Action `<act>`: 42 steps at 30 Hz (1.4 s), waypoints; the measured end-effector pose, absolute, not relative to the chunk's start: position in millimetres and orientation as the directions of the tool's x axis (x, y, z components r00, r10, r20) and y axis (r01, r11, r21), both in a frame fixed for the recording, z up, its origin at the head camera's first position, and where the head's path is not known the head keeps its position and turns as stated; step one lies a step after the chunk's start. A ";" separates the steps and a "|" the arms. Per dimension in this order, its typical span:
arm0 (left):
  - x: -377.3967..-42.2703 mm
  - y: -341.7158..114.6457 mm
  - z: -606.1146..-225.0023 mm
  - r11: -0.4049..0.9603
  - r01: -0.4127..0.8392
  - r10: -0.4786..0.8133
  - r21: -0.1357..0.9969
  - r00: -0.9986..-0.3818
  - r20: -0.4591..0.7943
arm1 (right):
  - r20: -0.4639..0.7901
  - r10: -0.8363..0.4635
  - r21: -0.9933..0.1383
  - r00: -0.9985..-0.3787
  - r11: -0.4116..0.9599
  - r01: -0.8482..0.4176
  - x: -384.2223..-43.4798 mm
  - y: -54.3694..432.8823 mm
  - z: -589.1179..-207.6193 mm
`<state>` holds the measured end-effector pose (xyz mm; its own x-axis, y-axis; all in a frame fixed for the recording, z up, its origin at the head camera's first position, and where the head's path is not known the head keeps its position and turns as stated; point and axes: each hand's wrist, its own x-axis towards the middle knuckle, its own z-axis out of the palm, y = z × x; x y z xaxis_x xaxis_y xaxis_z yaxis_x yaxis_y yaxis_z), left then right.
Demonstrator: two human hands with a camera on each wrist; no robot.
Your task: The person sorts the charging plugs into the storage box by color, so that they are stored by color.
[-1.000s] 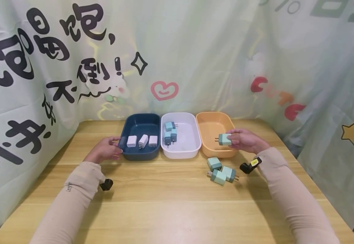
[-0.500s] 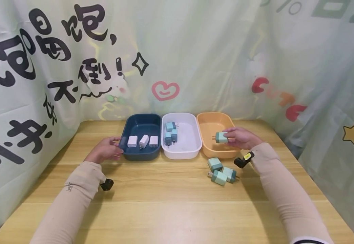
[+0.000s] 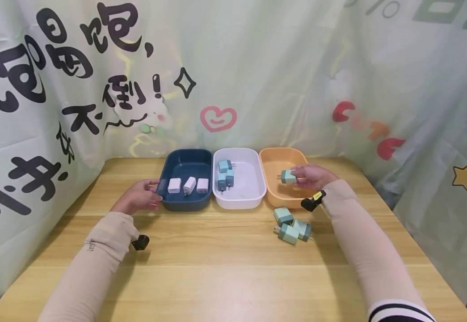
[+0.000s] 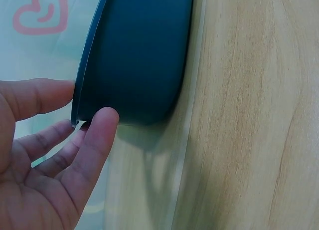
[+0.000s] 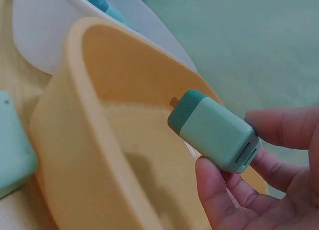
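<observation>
In the head view, my right hand [image 3: 313, 175] pinches a light green plug-in charger [image 3: 288, 176] above the orange bin [image 3: 285, 154]. The right wrist view shows this charger [image 5: 214, 130] tilted between thumb and fingers, its prongs pointing away over the bin's inside. My left hand [image 3: 138, 197] touches the left side of the dark blue bin [image 3: 187, 206]. In the left wrist view, the fairly straight fingers of that hand [image 4: 45, 175] lie at the bin's rim and outer wall. White chargers [image 3: 190, 185] lie inside the blue bin.
A white bin [image 3: 249, 179] with several blue chargers [image 3: 221, 181] stands between the other two. Green chargers [image 3: 288, 233] lie grouped on the wooden table [image 3: 217, 268] before the orange bin. A printed curtain [image 3: 265, 80] hangs behind.
My right hand has moved left and slightly farther back with the green charger, deeper over the orange bin. The left hand has stayed at the blue bin.
</observation>
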<state>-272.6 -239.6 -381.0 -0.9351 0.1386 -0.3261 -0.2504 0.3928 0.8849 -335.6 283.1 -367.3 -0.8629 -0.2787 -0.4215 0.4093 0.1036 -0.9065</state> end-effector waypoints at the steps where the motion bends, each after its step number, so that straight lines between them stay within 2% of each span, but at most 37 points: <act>1: -272.6 -239.6 -381.0 0.394 -0.251 0.136 0.884 -0.935 -0.326 | -0.430 -0.280 -0.902 -0.858 0.100 0.419 -336.9 282.4 -366.8; 24: -271.7 -239.9 -385.7 0.372 -0.253 0.149 0.893 -0.933 -0.326 | -0.464 -0.289 -0.879 -0.837 0.035 0.475 -347.4 278.1 -372.0; 30: -271.9 -240.7 -384.5 0.375 -0.257 0.146 0.891 -0.933 -0.330 | -0.451 -0.312 -0.854 -0.836 -0.122 0.506 -346.2 279.1 -369.1; 33: -272.6 -241.3 -383.8 0.372 -0.255 0.144 0.893 -0.934 -0.327 | -0.453 -0.274 -0.847 -0.849 -0.165 0.505 -345.2 277.8 -367.4; 42: -271.6 -242.0 -380.7 0.375 -0.245 0.155 0.894 -0.934 -0.321 | -0.411 -0.225 -0.884 -0.883 -0.137 0.447 -331.6 278.6 -367.1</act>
<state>-271.6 -242.0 -380.7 -0.9342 0.1550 -0.3212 -0.2451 0.3755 0.8939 -331.6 278.6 -367.1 -0.8833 -0.2248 -0.4113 0.4467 -0.1373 -0.8841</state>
